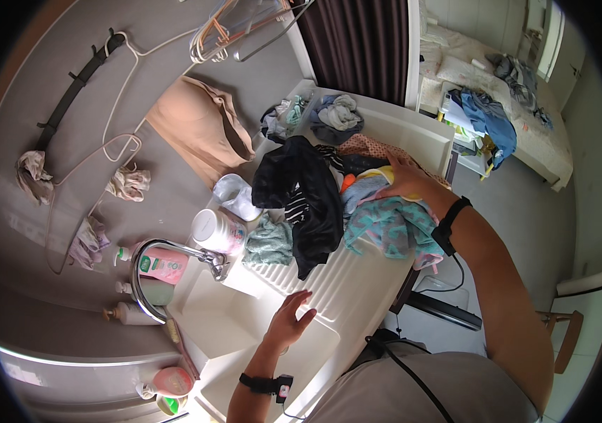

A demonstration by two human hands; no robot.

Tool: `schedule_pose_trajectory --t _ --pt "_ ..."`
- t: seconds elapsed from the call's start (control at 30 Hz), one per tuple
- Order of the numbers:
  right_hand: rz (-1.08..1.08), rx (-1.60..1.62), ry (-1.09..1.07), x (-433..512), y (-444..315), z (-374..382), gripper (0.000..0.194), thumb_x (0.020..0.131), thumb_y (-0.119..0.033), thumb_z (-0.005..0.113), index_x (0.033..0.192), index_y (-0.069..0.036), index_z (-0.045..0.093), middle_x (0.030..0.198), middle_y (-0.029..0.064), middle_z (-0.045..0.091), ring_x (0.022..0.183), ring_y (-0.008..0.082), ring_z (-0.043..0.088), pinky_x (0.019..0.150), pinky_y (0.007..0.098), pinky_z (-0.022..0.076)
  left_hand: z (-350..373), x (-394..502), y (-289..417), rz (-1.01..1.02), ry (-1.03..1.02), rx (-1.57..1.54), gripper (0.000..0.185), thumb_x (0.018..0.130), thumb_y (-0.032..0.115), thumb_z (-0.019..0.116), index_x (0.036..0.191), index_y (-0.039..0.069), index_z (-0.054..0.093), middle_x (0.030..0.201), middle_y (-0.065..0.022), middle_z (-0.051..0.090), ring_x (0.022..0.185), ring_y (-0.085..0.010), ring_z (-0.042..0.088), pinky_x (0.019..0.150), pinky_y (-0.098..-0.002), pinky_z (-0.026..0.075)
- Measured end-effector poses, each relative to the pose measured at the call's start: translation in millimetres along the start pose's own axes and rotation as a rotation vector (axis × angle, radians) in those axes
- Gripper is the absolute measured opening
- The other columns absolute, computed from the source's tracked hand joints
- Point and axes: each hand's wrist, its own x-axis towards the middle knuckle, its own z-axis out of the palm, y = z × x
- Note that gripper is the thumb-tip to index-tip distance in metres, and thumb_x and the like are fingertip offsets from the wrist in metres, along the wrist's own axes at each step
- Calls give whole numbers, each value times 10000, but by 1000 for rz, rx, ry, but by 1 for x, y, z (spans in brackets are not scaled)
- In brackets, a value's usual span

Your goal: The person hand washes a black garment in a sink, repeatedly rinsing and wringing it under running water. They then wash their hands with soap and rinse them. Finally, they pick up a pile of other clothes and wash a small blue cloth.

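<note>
My right hand (405, 178) lies on a heap of clothes, over a yellow-edged cloth (380, 173). Whether its fingers grip the fabric cannot be made out. Below that wrist hangs a teal and grey patterned cloth (393, 224). Black garments (314, 203) cover the heap's left side, beside a folded green towel (269, 240). Above them is a reddish dotted cloth (359, 145). My left hand (291, 321) is empty, fingers apart, over the edge between the white sink basin (227, 322) and its ribbed washboard (327, 296).
A chrome faucet (145, 285) arches over the basin, with pump bottles (161, 265) behind it. A white tub (216, 232) and a lined bin (236, 195) stand by the wall. Hangers (116, 116) hold a beige undergarment (200, 121) and small cloths. A bed (549, 148) is beyond.
</note>
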Motion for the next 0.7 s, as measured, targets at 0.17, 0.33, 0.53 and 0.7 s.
schedule_pose_trajectory --t 0.17,0.33,0.53,0.7 --pt "80 28 -20 9 -1 3 972 654 -469 861 1438 -60 457 1357 236 558 1254 410 549 1036 480 450 10 77 11 90 162 77 564 904 272 717 1392 78 511 1463 -257 424 1348 -441 431 1087 -464 411" --pt "49 85 186 -11 3 -12 732 696 -330 809 1322 -45 559 1231 204 640 1143 376 618 977 453 489 11 149 28 38 402 163 887 793 386 792 1500 77 353 1587 -274 184 1416 -478 303 1132 -518 331" --pt "-27 434 358 -31 33 -46 703 707 -159 797 1348 -30 537 1219 181 656 1128 318 639 983 386 492 2 209 41 -31 499 346 1142 682 534 831 1556 89 246 1609 -259 171 1432 -488 267 1148 -592 254" --pt "-67 809 429 -40 68 -74 624 767 -29 755 1350 -26 532 1151 80 676 1035 146 631 938 287 490 5 256 38 -139 385 348 1013 680 371 822 1511 96 311 1528 -252 332 1383 -480 352 1122 -552 331"
